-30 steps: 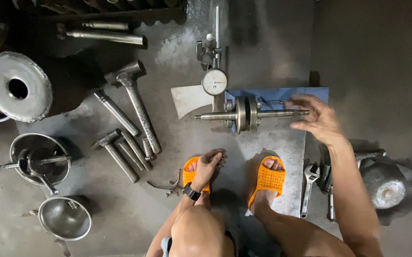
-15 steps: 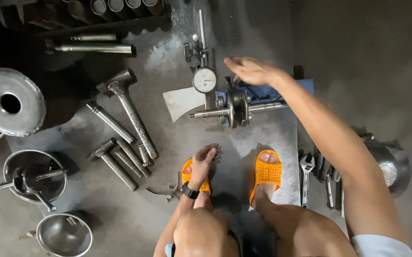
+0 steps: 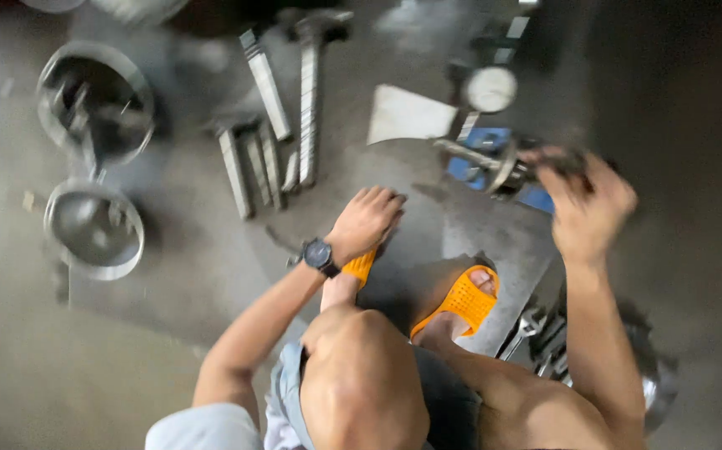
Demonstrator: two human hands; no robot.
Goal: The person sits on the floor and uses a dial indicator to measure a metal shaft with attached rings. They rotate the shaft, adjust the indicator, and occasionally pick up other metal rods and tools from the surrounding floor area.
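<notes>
Frame is motion-blurred. My right hand [image 3: 586, 204] is curled over the right end of the steel shaft with a disc-shaped flange [image 3: 507, 167], fingers around it; whether it is truly clamped I cannot tell. The shaft lies on the blue mat [image 3: 482, 150], just below the round dial gauge [image 3: 492, 89]. My left hand [image 3: 367, 221], black wristwatch [image 3: 319, 254] on its wrist, rests flat over my foot in the orange perforated slipper [image 3: 359, 267], holding nothing. The second orange slipper [image 3: 463, 298] sits to its right. Grey steel hammers and bars [image 3: 278, 133] lie left of the shaft; two round metal bowls [image 3: 94, 229] sit further left.
</notes>
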